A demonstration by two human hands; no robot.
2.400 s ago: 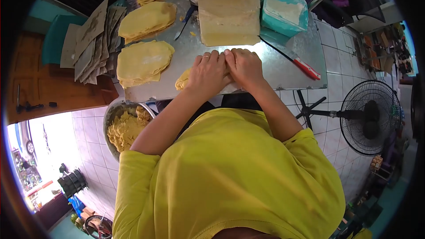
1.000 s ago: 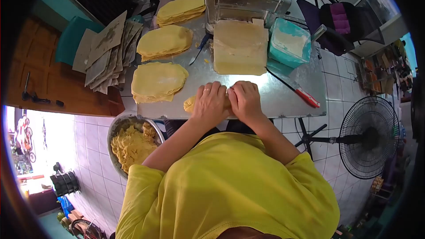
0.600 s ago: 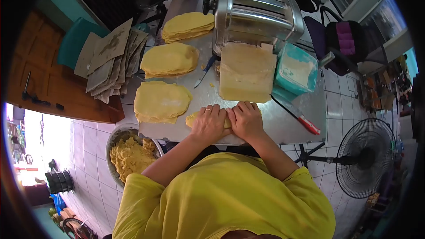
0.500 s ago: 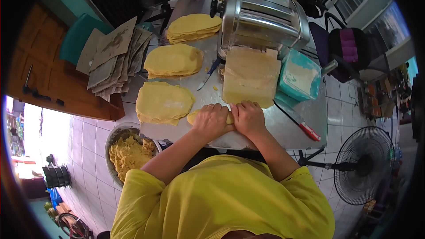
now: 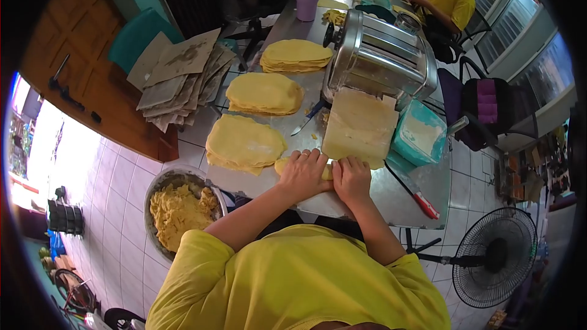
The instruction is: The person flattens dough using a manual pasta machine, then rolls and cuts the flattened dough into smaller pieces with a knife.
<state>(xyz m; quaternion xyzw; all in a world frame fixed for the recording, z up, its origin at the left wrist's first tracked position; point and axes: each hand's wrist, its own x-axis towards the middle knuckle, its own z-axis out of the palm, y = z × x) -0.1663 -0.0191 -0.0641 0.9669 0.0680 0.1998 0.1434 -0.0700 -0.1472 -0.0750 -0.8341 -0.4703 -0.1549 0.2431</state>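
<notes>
A lump of yellow dough (image 5: 280, 166) lies on the metal table (image 5: 391, 198) close to its front edge. Both hands press on it: my left hand (image 5: 304, 174) covers most of it with fingers curled over, and my right hand (image 5: 351, 178) grips its right end. The hands nearly touch, and much of the dough is hidden beneath them. Just left stands a stack of flat dough sheets (image 5: 244, 142), with a second stack (image 5: 264, 93) and a third stack (image 5: 296, 55) behind. Ahead is a steel dough roller machine (image 5: 385, 55) with a tan board (image 5: 359, 125) sloping toward me.
Right of the board sits a teal container of flour (image 5: 420, 131). A red-handled knife (image 5: 425, 205) and a blue-handled knife (image 5: 310, 117) lie on the table. A bowl of dough (image 5: 183, 208) stands lower left, a fan (image 5: 495, 256) right. Another person (image 5: 449, 0) sits at the far end.
The view has tilted upward, bringing the far table and the other person more into sight. My hands remain on the dough, with the fingers slightly shifted.
</notes>
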